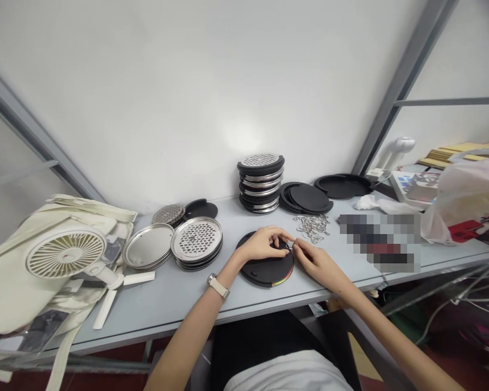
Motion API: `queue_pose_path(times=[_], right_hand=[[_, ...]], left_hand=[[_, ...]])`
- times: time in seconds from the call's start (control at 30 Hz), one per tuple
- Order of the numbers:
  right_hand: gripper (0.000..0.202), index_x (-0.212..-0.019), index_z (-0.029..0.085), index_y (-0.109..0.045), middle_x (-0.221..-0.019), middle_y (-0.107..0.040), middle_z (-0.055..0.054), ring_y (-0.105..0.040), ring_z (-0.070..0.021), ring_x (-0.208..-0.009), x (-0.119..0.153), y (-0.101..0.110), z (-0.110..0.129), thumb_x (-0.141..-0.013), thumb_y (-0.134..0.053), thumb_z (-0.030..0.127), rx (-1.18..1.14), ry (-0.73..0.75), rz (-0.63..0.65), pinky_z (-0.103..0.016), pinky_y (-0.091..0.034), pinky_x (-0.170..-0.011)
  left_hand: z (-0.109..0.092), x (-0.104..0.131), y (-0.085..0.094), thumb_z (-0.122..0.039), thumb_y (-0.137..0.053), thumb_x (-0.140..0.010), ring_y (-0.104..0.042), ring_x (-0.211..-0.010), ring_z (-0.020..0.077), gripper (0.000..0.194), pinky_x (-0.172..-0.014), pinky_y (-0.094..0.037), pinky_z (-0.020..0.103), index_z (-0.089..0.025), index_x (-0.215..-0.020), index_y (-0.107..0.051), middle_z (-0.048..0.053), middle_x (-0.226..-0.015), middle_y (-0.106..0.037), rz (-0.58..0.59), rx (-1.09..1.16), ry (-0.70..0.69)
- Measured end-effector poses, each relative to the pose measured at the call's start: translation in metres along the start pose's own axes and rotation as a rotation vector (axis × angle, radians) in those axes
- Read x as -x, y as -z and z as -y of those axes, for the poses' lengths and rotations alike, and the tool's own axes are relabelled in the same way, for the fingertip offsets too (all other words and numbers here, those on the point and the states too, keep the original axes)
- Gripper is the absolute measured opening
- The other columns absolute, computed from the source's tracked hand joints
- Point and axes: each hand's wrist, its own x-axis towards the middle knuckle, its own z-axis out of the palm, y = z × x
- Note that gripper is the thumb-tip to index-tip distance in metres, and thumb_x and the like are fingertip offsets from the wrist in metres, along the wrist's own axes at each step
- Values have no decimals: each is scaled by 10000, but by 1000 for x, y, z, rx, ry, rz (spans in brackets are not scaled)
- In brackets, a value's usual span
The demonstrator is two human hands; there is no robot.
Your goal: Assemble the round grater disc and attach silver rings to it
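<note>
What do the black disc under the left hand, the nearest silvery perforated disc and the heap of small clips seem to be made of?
Black disc: matte, perhaps plastic or rubber; it reflects little light. Perforated disc: probably metal, with a bright, shiny rim. Small clips: likely shiny metal wire, as they look thin, curved and silvery.

Two hands [264,243]; one black disc [264,274], centre of the clock. At 12, one tall stack [261,185], its layers too tight to count. At 1, at least two black rounds [312,197]; between 1 and 2, one black tray [344,187]; at 2, one pile of metal clips [312,228], too tangled to number. At 10, one black lid [201,208]. Toward 9, two stacks of wide metal plates [196,239], two white strips [139,277], one fan [67,254].
</note>
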Motion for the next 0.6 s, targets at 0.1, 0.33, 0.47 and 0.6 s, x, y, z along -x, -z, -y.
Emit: queue_pose_path(times=[0.1,0.33,0.47,0.6], right_hand=[[304,-1035,213,-567,-823,-677,-60,-611,-208,-703,-1,0,2,-946,-306,342,45,31,30,-291,-427,-642],[376,-1033,198,-621,-925,-706,-87,-643,-233,-802,0,1,1,-958,-290,361,40,26,37,-294,-447,-681],[388,-1032,195,-620,-910,-705,-83,-642,-233,-799,-1,1,0,-961,-283,376,42,19,46,-307,-450,-710],[359,-1013,193,-622,-925,-707,-87,-642,-232,-799,-1,0,0,-953,-306,352,28,22,37,-301,-446,-699]], left_hand=[[2,0,-1,-173,-633,-673,-484,-700,81,310,-657,-390,216,-152,-982,-642,44,-972,-610,-6,8,3],[-6,2,2,-174,-627,-689,-483,-688,83,329,-598,-348,200,-164,-1017,-649,23,-890,-634,14,3,1],[-9,2,3,-173,-626,-692,-493,-709,90,340,-608,-350,199,-164,-1031,-654,29,-911,-650,13,7,17],[-5,1,1,-174,-630,-698,-498,-747,100,327,-647,-366,205,-158,-1025,-653,35,-927,-659,7,15,4]])
